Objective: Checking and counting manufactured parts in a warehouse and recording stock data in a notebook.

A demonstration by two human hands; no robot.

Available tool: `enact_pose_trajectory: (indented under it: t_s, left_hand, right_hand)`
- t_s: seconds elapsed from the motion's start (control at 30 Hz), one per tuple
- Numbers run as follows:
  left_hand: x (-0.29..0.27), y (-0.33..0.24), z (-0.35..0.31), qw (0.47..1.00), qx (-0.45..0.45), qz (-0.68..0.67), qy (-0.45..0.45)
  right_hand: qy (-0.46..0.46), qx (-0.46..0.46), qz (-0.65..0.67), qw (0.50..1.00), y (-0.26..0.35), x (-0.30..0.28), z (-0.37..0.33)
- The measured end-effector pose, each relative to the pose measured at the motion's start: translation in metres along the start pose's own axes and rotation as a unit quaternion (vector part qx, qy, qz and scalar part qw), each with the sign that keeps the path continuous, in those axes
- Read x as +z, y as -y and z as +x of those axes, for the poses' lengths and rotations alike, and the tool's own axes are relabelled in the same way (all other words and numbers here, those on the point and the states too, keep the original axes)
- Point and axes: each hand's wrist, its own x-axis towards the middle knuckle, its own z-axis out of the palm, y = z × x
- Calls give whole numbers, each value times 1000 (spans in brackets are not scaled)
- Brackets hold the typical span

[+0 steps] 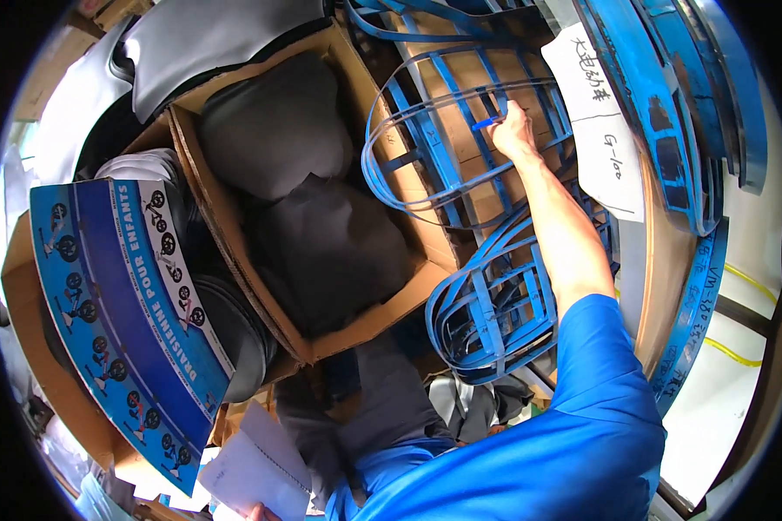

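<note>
My right hand [514, 135] reaches out at the upper right, its fingers closed around a blue pen [485, 124]. It is over a large blue metal frame [460, 87] of crossbars and curved strips; I cannot tell whether it also touches the frame. Low in the view, a few fingers of my left hand [262, 513] grip the lower edge of a white spiral notebook [261, 462]. Most of that hand is cut off by the picture's edge. A smaller blue metal frame [493, 323] stands below my right forearm.
An open cardboard box [369, 323] holds black sheet pieces [321, 247]. To its left leans a blue printed carton panel [139, 304]. Silver-grey sheets [208, 43] lie at the upper left. A handwritten white paper [598, 122] hangs beside more blue metal frames [660, 113] on the right.
</note>
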Motion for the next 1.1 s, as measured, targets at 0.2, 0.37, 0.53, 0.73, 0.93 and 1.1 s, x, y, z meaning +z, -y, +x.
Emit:
enact_pose_trajectory:
  t_s: [0.2, 0.37, 0.53, 0.73, 0.93, 1.1]
  left_hand:
    - [-14, 6, -5, 996, 42, -54, -53]
    - [-19, 29, 10, 989, 128, -3, -77]
    - [-15, 84, 2, 990, 106, -69, -65]
    - [11, 162, -28, 998, 22, -53, -30]
    - [-24, 109, -13, 995, 81, -9, -61]
    - [-15, 103, -12, 980, 142, -12, -137]
  right_hand:
    - [-35, -12, -12, 999, 16, -47, -65]
    - [-27, -4, 6, 1000, 47, -89, -147]
    - [36, 50, -7, 998, 62, -124, -234]
    - [-26, 46, -51, 997, -28, -126, -298]
    - [-37, 76, -33, 996, -95, -113, -324]
    - [-32, 98, 8, 995, -113, -104, -328]
